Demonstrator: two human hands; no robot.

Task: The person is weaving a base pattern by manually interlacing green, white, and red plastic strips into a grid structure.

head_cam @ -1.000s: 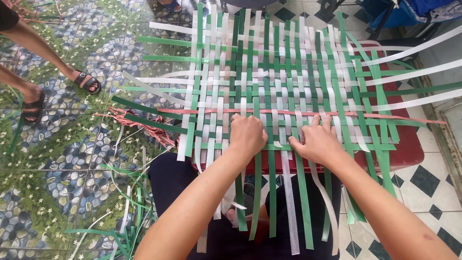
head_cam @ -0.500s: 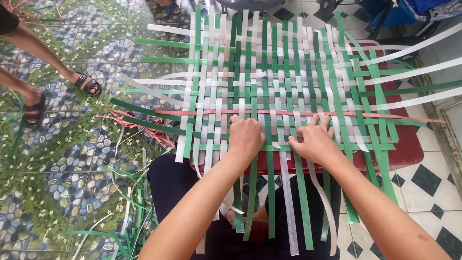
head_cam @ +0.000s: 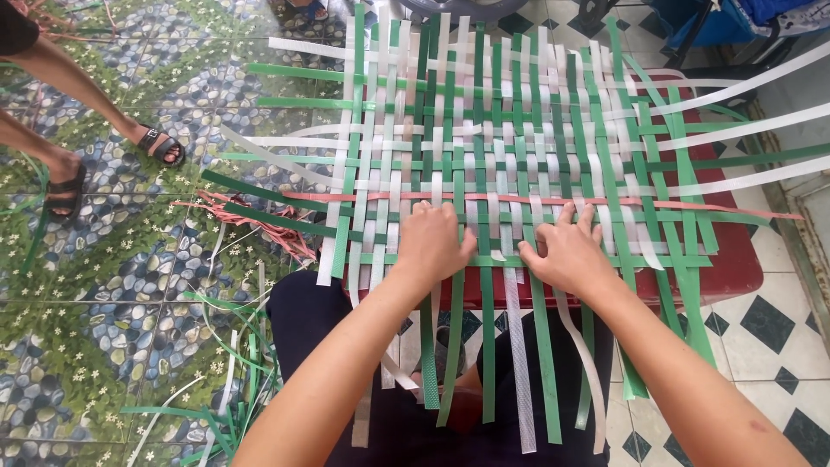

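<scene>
— Both hands have barely shifted since a second ago; they sit at the same near edge of the woven mat (head_cam: 519, 147), only the right fingers look a little more spread. What's over on the far left?

— Another person's sandalled feet (head_cam: 104, 164) on the pebble-patterned floor (head_cam: 130, 285), well apart from the work. Nearer in, loose green strips (head_cam: 233, 389) lie on the floor beside the dark-clothed lap.

— And the left hand (head_cam: 432, 242)?

— Curled, knuckles up, fingertips pressing down on the green and white strips just below the pink strip (head_cam: 519, 199). Whether it pinches one strip, I cannot tell.

— The mat itself?

— It lies flat over a red stool (head_cam: 735, 268), stretching away from both hands, loose ends hanging toward the lap.

— The right hand (head_cam: 566, 251)?

— Just beside the left, fingers spread, tips on the weave right under the pink strip, holding nothing.
</scene>
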